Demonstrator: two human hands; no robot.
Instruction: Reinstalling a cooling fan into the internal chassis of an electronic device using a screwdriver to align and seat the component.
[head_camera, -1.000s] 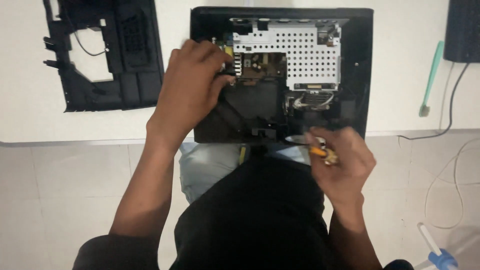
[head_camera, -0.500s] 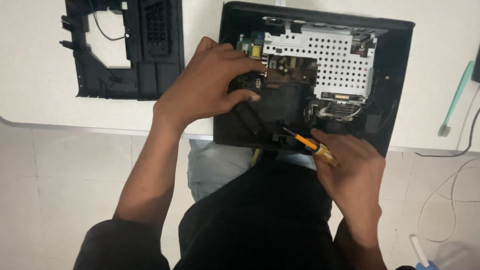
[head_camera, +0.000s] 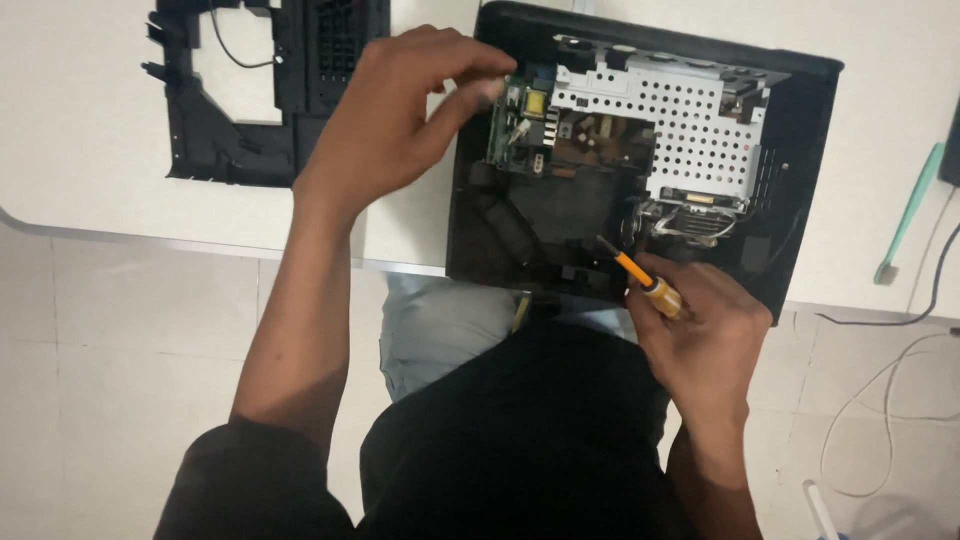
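Head view: left hand (head_camera: 395, 115) pinches the green circuit board's (head_camera: 520, 125) edge inside the black plastic monitor shell (head_camera: 800, 90) on the white table (head_camera: 80, 130), right hand (head_camera: 705, 335) clamped on the orange-handled screwdriver (head_camera: 640, 280); lift gently, tip clear of components.

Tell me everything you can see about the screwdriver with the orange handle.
The orange-handled screwdriver is small, with a translucent orange-yellow plastic handle, a dark band near its middle and a short dark metal shaft. The right hand grips the handle's rear end, hiding that part. The tool lies tilted, tip up and left, over the lower edge of the opened black device casing. Whether the tip touches anything cannot be told.
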